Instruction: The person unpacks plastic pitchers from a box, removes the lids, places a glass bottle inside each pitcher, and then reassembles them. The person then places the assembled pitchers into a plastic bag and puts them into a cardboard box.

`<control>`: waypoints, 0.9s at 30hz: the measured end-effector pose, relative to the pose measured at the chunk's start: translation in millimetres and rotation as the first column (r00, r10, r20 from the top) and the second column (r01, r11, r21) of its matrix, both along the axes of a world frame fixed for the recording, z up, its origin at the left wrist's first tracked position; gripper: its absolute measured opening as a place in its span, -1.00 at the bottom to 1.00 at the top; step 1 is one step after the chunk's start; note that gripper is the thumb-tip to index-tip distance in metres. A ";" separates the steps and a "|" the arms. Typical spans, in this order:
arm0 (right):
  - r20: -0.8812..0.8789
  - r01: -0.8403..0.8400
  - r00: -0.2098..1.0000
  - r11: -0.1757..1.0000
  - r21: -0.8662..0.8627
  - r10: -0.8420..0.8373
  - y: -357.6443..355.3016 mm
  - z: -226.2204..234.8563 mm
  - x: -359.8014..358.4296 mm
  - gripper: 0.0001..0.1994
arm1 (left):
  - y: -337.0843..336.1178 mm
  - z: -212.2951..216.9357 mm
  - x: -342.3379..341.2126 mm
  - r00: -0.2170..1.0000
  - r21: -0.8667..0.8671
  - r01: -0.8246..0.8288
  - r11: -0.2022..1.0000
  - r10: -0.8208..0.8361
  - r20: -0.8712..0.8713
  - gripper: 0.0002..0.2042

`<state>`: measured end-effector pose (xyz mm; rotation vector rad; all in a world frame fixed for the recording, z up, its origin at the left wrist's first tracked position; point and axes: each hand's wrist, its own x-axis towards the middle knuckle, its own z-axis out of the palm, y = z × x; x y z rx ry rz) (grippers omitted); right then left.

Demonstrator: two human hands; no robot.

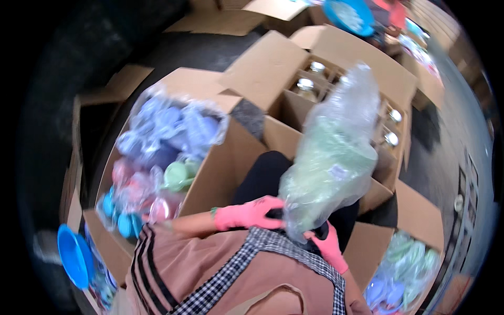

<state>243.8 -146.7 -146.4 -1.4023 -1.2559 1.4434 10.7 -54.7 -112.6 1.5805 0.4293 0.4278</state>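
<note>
A long clear plastic bag (336, 157) with pale green contents stands tilted in front of me, its top leaning away to the right. What the green thing inside is, I cannot make out through the crinkled plastic. My left hand (251, 212), in a pink glove with dark fingers, grips the bag's lower left side. Lower down, my right hand (329, 245), gloved the same way, holds the bag's bottom end, its fingers partly hidden. Beyond the bag is a divided cardboard box (283, 137) with several silver-capped bottles (305, 86), partly covered by the bag.
To the left, an open carton (223, 168) holds bagged blue, pink and green plastic items. Another carton (362, 247) with green and purple bagged pieces sits at lower right. A blue basin (73, 256) is at far left; beyond, a person's pink sleeve (397, 14) shows near another blue basin (331, 13).
</note>
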 end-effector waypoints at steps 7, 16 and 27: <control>0.528 0.041 0.846 0.997 0.064 -0.068 14.9 23.1 -40.0 -0.70 | -17.5 -12.8 62.2 0.817 0.001 -0.415 0.910 0.373 -0.440 -0.39; -0.119 0.206 0.975 0.578 0.790 -0.186 44.5 104.1 -51.0 -0.48 | 24.6 104.2 -10.7 0.707 -0.643 -0.526 0.557 0.706 0.034 -0.62; -0.389 -0.418 0.864 0.886 -0.200 0.319 32.8 33.7 -1.9 -0.29 | 15.3 5.6 -118.1 0.414 -0.903 -0.208 0.376 0.870 0.267 -0.79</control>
